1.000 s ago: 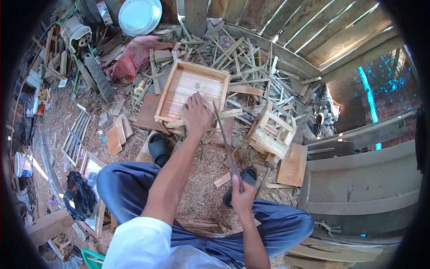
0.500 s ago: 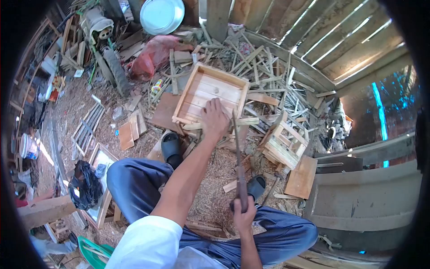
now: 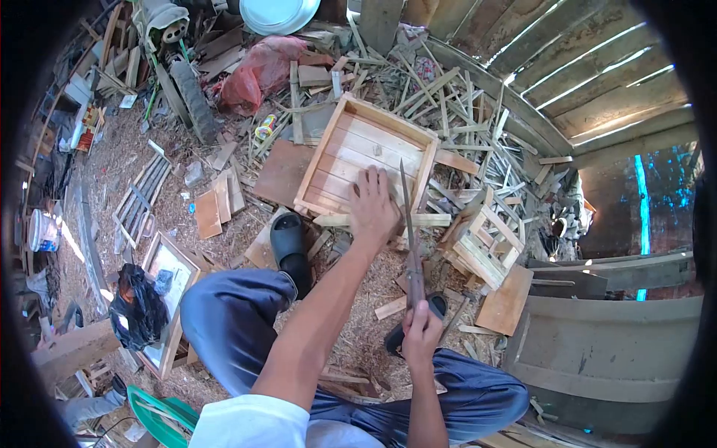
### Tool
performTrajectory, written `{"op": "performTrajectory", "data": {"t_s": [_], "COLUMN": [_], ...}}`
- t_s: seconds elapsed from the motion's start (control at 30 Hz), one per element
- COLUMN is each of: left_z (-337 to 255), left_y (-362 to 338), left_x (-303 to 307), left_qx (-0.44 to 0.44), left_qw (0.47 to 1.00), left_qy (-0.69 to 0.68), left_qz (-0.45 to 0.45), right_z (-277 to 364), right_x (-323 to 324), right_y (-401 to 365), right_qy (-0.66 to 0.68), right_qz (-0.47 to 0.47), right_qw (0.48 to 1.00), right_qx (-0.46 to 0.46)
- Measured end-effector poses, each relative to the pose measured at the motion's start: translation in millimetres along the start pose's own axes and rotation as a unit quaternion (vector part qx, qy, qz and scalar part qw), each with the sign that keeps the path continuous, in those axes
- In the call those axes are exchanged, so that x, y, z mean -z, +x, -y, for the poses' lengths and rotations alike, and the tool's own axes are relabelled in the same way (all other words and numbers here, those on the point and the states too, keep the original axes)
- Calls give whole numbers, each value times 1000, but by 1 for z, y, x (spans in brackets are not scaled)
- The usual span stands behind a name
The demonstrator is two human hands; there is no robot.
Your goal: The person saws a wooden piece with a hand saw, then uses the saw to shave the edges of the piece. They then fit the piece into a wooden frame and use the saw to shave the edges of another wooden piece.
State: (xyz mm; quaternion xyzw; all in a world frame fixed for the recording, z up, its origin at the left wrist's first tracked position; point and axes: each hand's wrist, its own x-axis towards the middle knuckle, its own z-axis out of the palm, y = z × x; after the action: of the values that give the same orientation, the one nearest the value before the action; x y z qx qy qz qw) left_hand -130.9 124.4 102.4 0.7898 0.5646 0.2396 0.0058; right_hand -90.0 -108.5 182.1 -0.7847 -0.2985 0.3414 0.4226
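Note:
A shallow wooden box (image 3: pixel 321 157) with a slatted bottom lies open side up on the ground in front of me. My left hand (image 3: pixel 373 207) lies over its near side, fingers stretched out flat toward the slats. Under that palm a thin wood strip (image 3: pixel 433 220) runs along the near edge and sticks out to the right. My right hand (image 3: pixel 423 330) is wrapped round the handle of a handsaw (image 3: pixel 414 257). Its blade points away from me, crossing the strip just right of my left hand, and its tip overlaps the box's inside.
A small slatted wooden frame (image 3: pixel 482 250) stands to the right beside a brown board (image 3: pixel 506 300). Scrap sticks (image 3: pixel 455 112) pile up behind the box. At left lie a black plastic bag (image 3: pixel 138 306) and a framed panel (image 3: pixel 166 257). My sandalled foot (image 3: pixel 287 239) is near the box.
The saw has slid forward, its tip now farther over the box. My right hand has moved forward with it. The view has shifted slightly, while my left hand stays on the box.

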Motion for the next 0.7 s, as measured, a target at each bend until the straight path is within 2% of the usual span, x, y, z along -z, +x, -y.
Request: {"op": "performTrajectory", "data": {"t_s": [0.07,0.1,0.13,0.27,0.33,0.47,0.53,0.57,0.6,0.63,0.67,0.7], "left_z": [-2,-7,-11,-12,-12,-6,-4,-3,-1,1,2,3], "left_y": [17,22,24,27,28,25,20,16,12,6,0,-5], "left_x": [3,2,1,3,9,5,7,8,15,21,27,33], "left_qx": [38,47,47,26,35,27,14,7,8,5,-13,-48], "left_qw": [997,995,995,998,995,997,999,999,995,987,987,986], "left_qy": [-49,-39,-45,2,3,14,-45,-44,-101,-158,-156,-157], "left_qz": [37,74,77,55,97,72,22,20,22,26,32,-14], "right_z": [16,28,21,-19,-36,-32,-32,-33,-36,-43,-41,-40], "right_x": [-6,-9,-5,-5,-14,-28,-26,-24,-22,-21,-17,-13], "right_y": [18,25,27,36,36,30,26,25,23,24,21,23], "right_qy": [-29,-33,-38,86,97,-49,-24,19,64,109,120,169], "right_qz": [-40,-55,-59,-58,-62,-70,-63,-66,-70,-57,-71,-31], "right_qw": [997,997,996,994,992,984,990,993,993,990,988,984], "right_qx": [53,51,49,29,41,155,125,99,71,73,68,45]}}
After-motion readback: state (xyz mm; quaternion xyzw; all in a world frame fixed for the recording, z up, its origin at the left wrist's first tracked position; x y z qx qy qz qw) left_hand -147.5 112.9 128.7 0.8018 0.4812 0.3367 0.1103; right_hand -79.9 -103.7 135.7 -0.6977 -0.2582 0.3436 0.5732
